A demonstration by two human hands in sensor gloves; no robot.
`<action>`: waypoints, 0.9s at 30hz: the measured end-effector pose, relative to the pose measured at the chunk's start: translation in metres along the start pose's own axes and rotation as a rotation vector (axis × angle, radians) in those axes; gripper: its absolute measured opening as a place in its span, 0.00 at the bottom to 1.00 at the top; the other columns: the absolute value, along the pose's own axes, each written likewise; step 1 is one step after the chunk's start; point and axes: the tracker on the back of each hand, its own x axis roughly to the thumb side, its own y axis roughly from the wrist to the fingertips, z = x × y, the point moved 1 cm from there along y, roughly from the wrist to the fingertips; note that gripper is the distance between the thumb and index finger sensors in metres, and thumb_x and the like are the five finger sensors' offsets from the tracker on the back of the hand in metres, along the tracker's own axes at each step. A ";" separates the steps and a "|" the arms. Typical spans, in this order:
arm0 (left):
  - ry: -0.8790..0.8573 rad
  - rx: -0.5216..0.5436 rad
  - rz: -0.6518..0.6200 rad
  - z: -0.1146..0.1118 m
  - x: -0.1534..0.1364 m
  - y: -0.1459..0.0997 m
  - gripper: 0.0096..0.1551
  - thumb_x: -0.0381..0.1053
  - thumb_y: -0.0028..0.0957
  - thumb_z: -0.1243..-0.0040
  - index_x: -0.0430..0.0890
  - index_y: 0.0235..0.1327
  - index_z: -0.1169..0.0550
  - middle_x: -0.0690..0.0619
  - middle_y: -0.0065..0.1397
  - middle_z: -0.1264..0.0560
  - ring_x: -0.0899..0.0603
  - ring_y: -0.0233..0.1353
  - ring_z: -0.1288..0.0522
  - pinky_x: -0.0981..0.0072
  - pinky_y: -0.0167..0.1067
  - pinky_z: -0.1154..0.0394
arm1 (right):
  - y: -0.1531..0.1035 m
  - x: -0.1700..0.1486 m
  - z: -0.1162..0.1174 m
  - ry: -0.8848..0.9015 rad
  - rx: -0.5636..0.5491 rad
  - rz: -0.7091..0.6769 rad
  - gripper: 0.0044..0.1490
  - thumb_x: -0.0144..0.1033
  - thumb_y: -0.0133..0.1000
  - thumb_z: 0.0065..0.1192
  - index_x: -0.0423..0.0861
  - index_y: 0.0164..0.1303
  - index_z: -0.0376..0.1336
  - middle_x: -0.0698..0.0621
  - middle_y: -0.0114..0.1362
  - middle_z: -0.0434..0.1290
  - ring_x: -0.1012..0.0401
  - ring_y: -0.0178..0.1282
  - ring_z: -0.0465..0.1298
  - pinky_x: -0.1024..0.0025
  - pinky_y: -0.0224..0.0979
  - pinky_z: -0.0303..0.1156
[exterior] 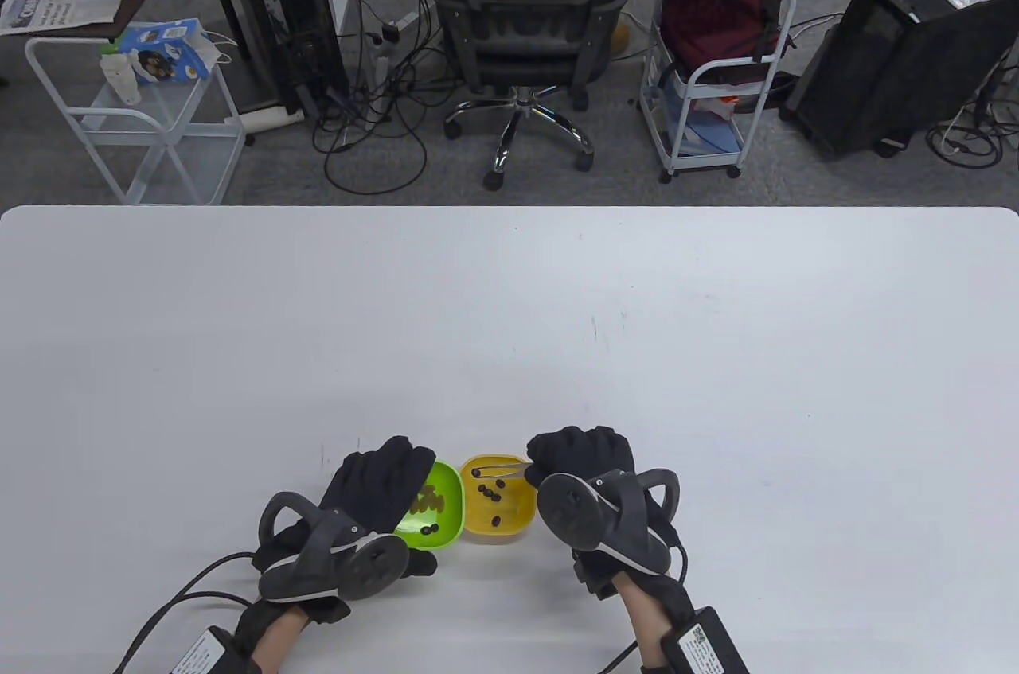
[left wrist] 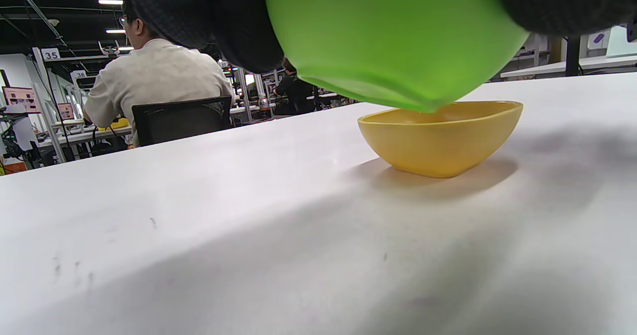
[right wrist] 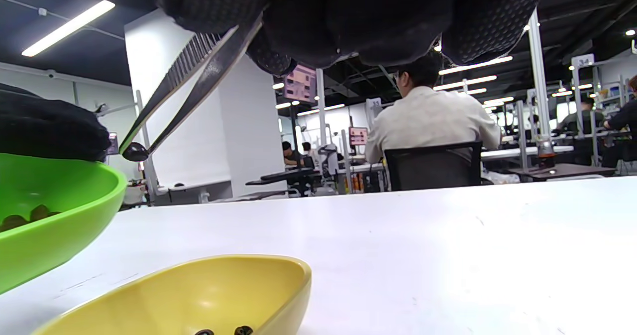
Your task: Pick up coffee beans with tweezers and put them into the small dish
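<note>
Table view: green dish (exterior: pixel 446 503), yellow dish (exterior: pixel 517 511) both hold beans (exterior: pixel 489 495).

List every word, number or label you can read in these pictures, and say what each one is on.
"35": white sign on a pole, left wrist view.
"38", partly legible: sign further back.
Newspaper headline: too blurred.
Blue box print: too small.
QR labels on wrist packs: unreadable.
Numbered sign, right wrist view: too blurred.
</note>
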 end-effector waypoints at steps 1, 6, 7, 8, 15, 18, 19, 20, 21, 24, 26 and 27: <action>-0.001 0.001 0.000 0.000 0.000 0.000 0.69 0.76 0.37 0.44 0.35 0.86 0.40 0.29 0.86 0.36 0.31 0.77 0.24 0.34 0.74 0.28 | 0.000 -0.001 0.000 0.001 0.002 0.005 0.27 0.44 0.50 0.52 0.49 0.57 0.66 0.55 0.50 0.75 0.58 0.43 0.78 0.41 0.77 0.69; -0.001 0.000 0.002 0.000 0.000 0.000 0.69 0.76 0.37 0.44 0.35 0.86 0.40 0.29 0.86 0.36 0.31 0.77 0.24 0.34 0.74 0.28 | 0.000 -0.004 0.001 0.025 0.013 0.013 0.27 0.44 0.50 0.53 0.49 0.58 0.66 0.55 0.50 0.75 0.58 0.43 0.78 0.41 0.77 0.69; -0.002 -0.001 0.002 0.000 -0.001 0.000 0.69 0.76 0.37 0.44 0.35 0.86 0.40 0.29 0.86 0.36 0.31 0.77 0.24 0.34 0.74 0.29 | 0.000 -0.003 -0.001 0.028 0.010 0.007 0.27 0.44 0.50 0.53 0.50 0.58 0.66 0.55 0.51 0.75 0.58 0.44 0.78 0.41 0.77 0.68; -0.002 -0.001 0.002 0.000 -0.001 0.000 0.69 0.76 0.37 0.44 0.35 0.86 0.40 0.29 0.86 0.36 0.31 0.77 0.24 0.34 0.74 0.28 | -0.001 -0.002 -0.002 0.027 0.000 0.001 0.27 0.44 0.50 0.53 0.50 0.58 0.66 0.55 0.51 0.75 0.58 0.44 0.78 0.41 0.77 0.68; 0.002 -0.001 0.003 0.000 -0.001 0.000 0.69 0.76 0.37 0.44 0.35 0.86 0.40 0.29 0.86 0.36 0.31 0.77 0.24 0.34 0.74 0.28 | -0.005 0.017 -0.007 -0.004 -0.041 -0.087 0.27 0.45 0.50 0.54 0.49 0.58 0.66 0.56 0.50 0.75 0.58 0.43 0.78 0.42 0.76 0.69; 0.002 0.000 0.003 0.001 -0.001 0.000 0.69 0.76 0.37 0.44 0.35 0.86 0.40 0.29 0.86 0.36 0.31 0.77 0.24 0.34 0.74 0.28 | -0.008 0.027 -0.005 -0.014 -0.031 -0.125 0.27 0.45 0.50 0.53 0.49 0.58 0.66 0.56 0.50 0.75 0.58 0.43 0.78 0.42 0.76 0.69; 0.003 0.000 0.003 0.001 -0.001 0.000 0.69 0.76 0.37 0.44 0.35 0.86 0.40 0.29 0.86 0.36 0.31 0.77 0.24 0.34 0.74 0.28 | -0.008 0.029 -0.005 -0.016 -0.032 -0.130 0.27 0.45 0.50 0.53 0.49 0.58 0.66 0.56 0.50 0.75 0.58 0.43 0.78 0.42 0.76 0.69; 0.004 -0.001 0.003 0.001 -0.001 0.000 0.69 0.76 0.37 0.44 0.35 0.86 0.40 0.29 0.86 0.36 0.31 0.77 0.24 0.34 0.74 0.28 | -0.008 0.032 -0.003 -0.023 -0.028 -0.142 0.27 0.45 0.50 0.53 0.49 0.58 0.66 0.56 0.50 0.75 0.58 0.43 0.78 0.42 0.76 0.69; 0.005 -0.001 0.002 0.001 -0.001 0.000 0.69 0.76 0.37 0.44 0.35 0.86 0.40 0.29 0.86 0.36 0.31 0.77 0.24 0.34 0.74 0.28 | -0.009 0.035 -0.002 -0.029 -0.021 -0.152 0.27 0.45 0.50 0.54 0.49 0.58 0.66 0.56 0.50 0.75 0.58 0.43 0.78 0.42 0.76 0.69; 0.006 0.000 0.002 0.001 -0.001 0.000 0.69 0.76 0.37 0.44 0.35 0.86 0.40 0.29 0.86 0.36 0.31 0.77 0.24 0.34 0.74 0.28 | -0.010 0.045 0.005 -0.072 -0.003 -0.195 0.27 0.45 0.50 0.53 0.49 0.58 0.66 0.56 0.50 0.75 0.58 0.43 0.78 0.42 0.76 0.69; 0.006 0.001 0.002 0.001 -0.001 0.000 0.69 0.76 0.36 0.44 0.35 0.86 0.40 0.29 0.86 0.36 0.31 0.77 0.24 0.34 0.74 0.28 | -0.011 0.051 0.008 -0.088 0.007 -0.216 0.27 0.45 0.50 0.54 0.50 0.58 0.66 0.56 0.50 0.75 0.58 0.43 0.78 0.42 0.76 0.69; 0.007 0.002 0.001 0.001 -0.001 0.000 0.69 0.76 0.36 0.44 0.35 0.86 0.40 0.29 0.86 0.36 0.31 0.77 0.24 0.34 0.74 0.28 | -0.011 0.052 0.009 -0.086 0.012 -0.221 0.27 0.45 0.50 0.54 0.50 0.58 0.66 0.56 0.50 0.75 0.58 0.43 0.78 0.42 0.76 0.70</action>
